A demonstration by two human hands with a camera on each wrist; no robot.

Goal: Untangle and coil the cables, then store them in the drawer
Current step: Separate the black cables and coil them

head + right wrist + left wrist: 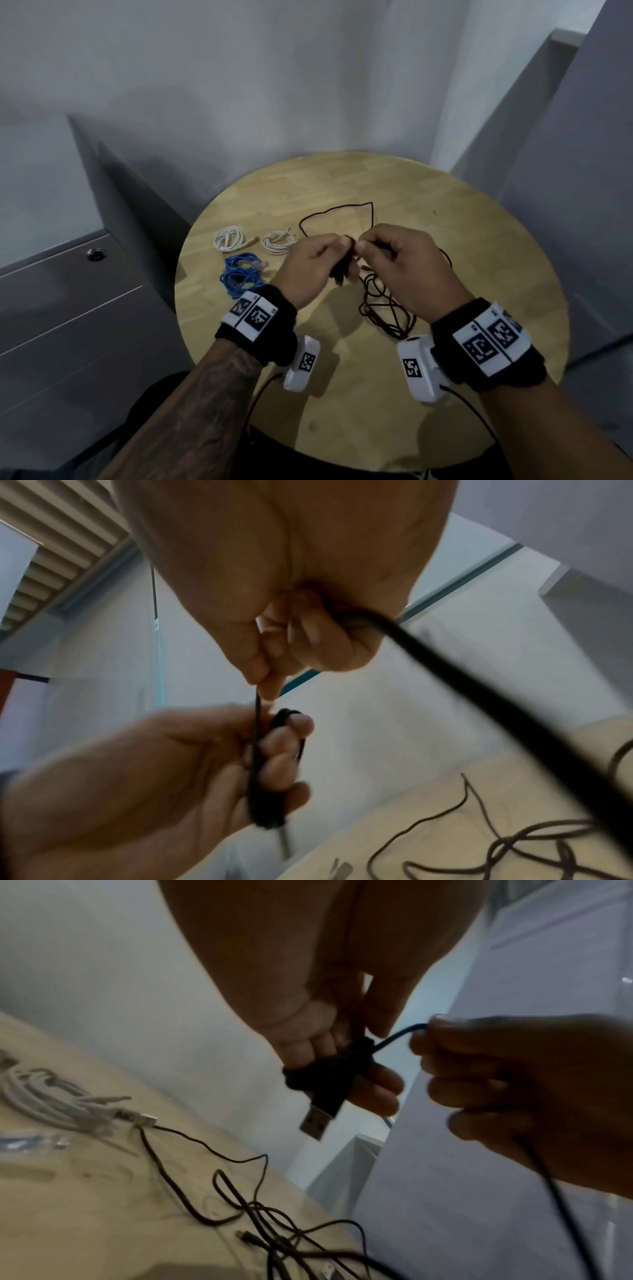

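Above the round wooden table, my left hand grips a small black coil of cable with its USB plug hanging down. My right hand pinches the strand of the same black cable just beside the coil. The loose part of the black cable lies tangled on the table below my hands, with a loop reaching toward the far side. Two coiled white cables and a coiled blue cable lie left of my hands. A grey drawer unit stands at the left, closed.
A lock sits on the top drawer front. Grey walls close in behind and to the right of the table. White camera units hang under both wrists, with black leads running toward me.
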